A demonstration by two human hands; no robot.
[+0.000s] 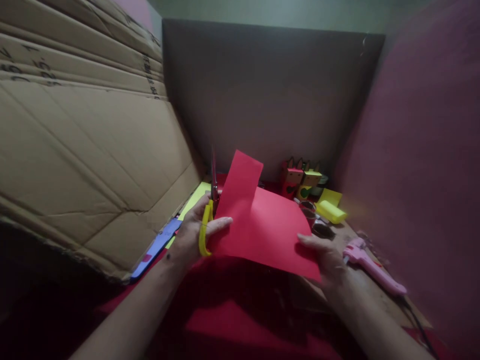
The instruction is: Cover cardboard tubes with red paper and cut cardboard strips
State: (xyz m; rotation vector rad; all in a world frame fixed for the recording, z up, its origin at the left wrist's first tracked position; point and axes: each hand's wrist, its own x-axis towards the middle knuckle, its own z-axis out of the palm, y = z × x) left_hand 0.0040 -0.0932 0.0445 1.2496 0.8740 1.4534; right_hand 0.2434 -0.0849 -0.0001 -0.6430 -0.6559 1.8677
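Note:
A sheet of red paper [279, 230] is stretched between my two hands, its right part bowed. A red paper strip [240, 180] stands up over its left side; whether it is joined to the sheet I cannot tell. My left hand [197, 227] is closed on the left edge, its thumb lying on the red surface. Scissors [205, 230] with yellow handles hang at the same hand, blades pointing up and away. My right hand [324, 255] pinches the right edge, thumb on top and fingers hidden beneath.
A pink glue gun [375, 267] with a cord lies at right, beside a yellow piece [332, 212]. Small red and yellow animal-shaped figures [302, 180] stand behind. Large cardboard [93, 140] leans on the left, above a blue strip [157, 247]. A pink wall [423, 175] bounds the right.

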